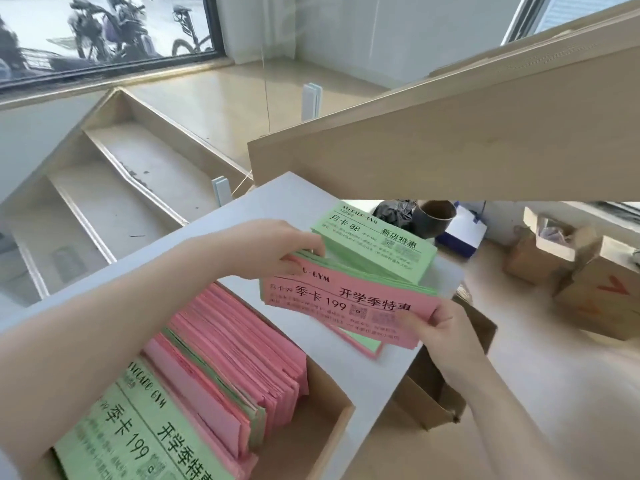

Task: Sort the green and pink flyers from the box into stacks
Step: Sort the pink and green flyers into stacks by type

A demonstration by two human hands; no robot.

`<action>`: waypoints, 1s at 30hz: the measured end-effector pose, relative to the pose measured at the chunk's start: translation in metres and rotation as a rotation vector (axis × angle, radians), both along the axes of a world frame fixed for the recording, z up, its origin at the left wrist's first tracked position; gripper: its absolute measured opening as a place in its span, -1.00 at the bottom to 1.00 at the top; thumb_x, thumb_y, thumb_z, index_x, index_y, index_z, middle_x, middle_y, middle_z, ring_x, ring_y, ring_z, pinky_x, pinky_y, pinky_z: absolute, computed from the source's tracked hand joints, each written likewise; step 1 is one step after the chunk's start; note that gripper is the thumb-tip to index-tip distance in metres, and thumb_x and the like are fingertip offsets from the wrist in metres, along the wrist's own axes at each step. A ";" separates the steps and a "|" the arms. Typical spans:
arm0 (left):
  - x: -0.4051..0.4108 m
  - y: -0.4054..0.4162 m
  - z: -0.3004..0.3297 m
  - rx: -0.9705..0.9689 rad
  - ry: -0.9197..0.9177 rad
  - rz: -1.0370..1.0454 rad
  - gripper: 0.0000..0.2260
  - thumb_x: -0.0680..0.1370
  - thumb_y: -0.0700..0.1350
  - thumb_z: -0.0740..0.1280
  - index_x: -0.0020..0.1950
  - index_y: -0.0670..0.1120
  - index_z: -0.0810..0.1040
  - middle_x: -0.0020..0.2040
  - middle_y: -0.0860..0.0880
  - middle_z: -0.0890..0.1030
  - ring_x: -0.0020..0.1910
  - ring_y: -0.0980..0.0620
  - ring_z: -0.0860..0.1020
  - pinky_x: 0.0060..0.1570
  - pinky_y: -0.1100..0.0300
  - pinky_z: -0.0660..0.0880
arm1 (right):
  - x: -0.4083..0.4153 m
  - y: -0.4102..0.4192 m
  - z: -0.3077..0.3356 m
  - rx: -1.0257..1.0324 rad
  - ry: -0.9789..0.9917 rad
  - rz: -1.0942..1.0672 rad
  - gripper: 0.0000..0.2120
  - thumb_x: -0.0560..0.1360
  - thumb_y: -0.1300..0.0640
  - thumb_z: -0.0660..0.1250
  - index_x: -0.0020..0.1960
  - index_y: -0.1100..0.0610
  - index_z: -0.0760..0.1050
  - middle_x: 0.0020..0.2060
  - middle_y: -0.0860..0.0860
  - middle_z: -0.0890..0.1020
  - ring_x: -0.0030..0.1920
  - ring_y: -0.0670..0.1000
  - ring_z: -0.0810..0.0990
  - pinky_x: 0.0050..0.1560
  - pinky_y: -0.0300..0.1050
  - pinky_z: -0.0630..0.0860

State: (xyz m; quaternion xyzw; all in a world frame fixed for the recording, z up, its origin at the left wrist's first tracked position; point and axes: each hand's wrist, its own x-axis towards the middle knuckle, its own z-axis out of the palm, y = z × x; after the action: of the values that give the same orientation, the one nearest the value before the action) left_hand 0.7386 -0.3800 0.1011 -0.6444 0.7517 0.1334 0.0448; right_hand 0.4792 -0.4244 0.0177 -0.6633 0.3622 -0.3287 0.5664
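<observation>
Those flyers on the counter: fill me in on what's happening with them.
A person is sorting flyers by colour. Both hands, left hand and right hand, hold a mixed bundle with a pink flyer on top, above the white counter. A green stack already sits behind it. The cardboard box still holds many pink and green flyers.

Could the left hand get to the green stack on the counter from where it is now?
Probably yes. The left hand grips the far end of the held bundle, right beside the green stack, with nothing between them. It is occupied, though, so it would have to let go first.
</observation>
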 end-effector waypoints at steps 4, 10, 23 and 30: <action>0.012 0.001 -0.029 0.188 -0.013 0.018 -0.82 0.52 -0.15 0.25 0.10 0.03 0.44 -0.15 0.11 0.50 -0.12 0.02 0.43 -0.23 0.24 0.34 | 0.010 0.019 -0.041 0.096 -0.005 0.000 -0.67 0.45 0.43 0.32 0.00 0.02 0.59 -0.07 -0.14 0.70 0.00 -0.11 0.65 -0.01 -0.22 0.57; 0.033 0.003 -0.055 0.314 -0.011 0.224 -0.82 0.50 -0.05 0.33 0.08 0.02 0.44 -0.23 0.11 0.42 -0.26 0.09 0.43 -0.31 0.20 0.35 | 0.018 0.033 -0.070 0.122 0.000 -0.065 -0.59 0.40 0.42 0.39 0.04 -0.04 0.49 -0.08 -0.23 0.68 -0.01 -0.19 0.64 0.02 -0.29 0.53; 0.035 0.016 -0.050 0.251 0.085 0.229 -0.86 0.52 -0.14 0.26 0.04 -0.07 0.55 -0.18 0.02 0.53 -0.16 0.01 0.44 -0.13 0.17 0.40 | 0.021 0.052 -0.072 -0.008 0.010 -0.094 -0.61 0.43 0.28 0.41 -0.11 -0.26 0.57 -0.11 -0.23 0.67 -0.02 -0.21 0.62 0.00 -0.32 0.49; 0.036 0.008 -0.054 0.310 0.107 0.228 -0.84 0.54 -0.12 0.23 0.00 -0.16 0.55 -0.27 0.02 0.49 -0.30 0.03 0.40 -0.21 0.16 0.38 | 0.026 0.052 -0.073 -0.051 0.125 -0.149 -0.63 0.48 0.36 0.33 -0.03 -0.14 0.49 -0.14 -0.45 0.60 -0.03 -0.34 0.57 -0.03 -0.49 0.43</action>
State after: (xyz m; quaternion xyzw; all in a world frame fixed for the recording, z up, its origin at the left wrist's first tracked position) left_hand 0.7744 -0.3718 0.0467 -0.7028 0.6455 0.2859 0.0881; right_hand 0.5054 -0.3724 -0.0558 -0.6680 0.4367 -0.3368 0.4996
